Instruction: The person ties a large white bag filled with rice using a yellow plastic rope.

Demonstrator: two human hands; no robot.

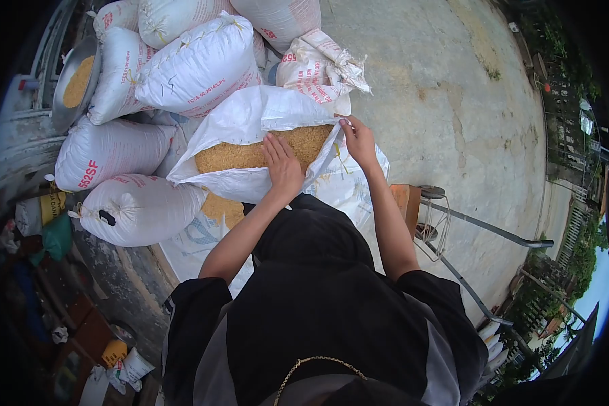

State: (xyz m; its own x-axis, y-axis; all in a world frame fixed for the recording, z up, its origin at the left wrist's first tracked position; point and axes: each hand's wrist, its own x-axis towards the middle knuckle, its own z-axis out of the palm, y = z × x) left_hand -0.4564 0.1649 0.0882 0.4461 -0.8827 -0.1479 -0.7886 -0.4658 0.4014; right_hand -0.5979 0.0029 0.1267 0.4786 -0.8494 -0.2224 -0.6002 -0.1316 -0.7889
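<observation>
**Two hands at an open white sack (233, 184) brimming with golden grain (227, 157)**

At far left, a metal basin (86, 54) held more of the same grain. Next to it, plump white sacks (196, 68) with red print were piled tightly together, leaving little room on that side. A tied sack (139, 210) sat at the near end of the pile, and loose grain (220, 210) lay just to its right, on a printed white sheet (362, 186).

The open sack lay at centre, right in front of the person, its long mouth gaping and the grain reaching near the rim. The left hand (283, 162) rested on the grain, palm down and flat. The right hand (358, 141) pinched the rim at the mouth's right-hand corner.

The sheet's right edge showed just past the sack. Beyond it, metal cart handles (474, 222) jutted rightward across pale concrete ground (426, 88), which stretched away broad and bare towards a fence (572, 230) along the yard's edge.
</observation>
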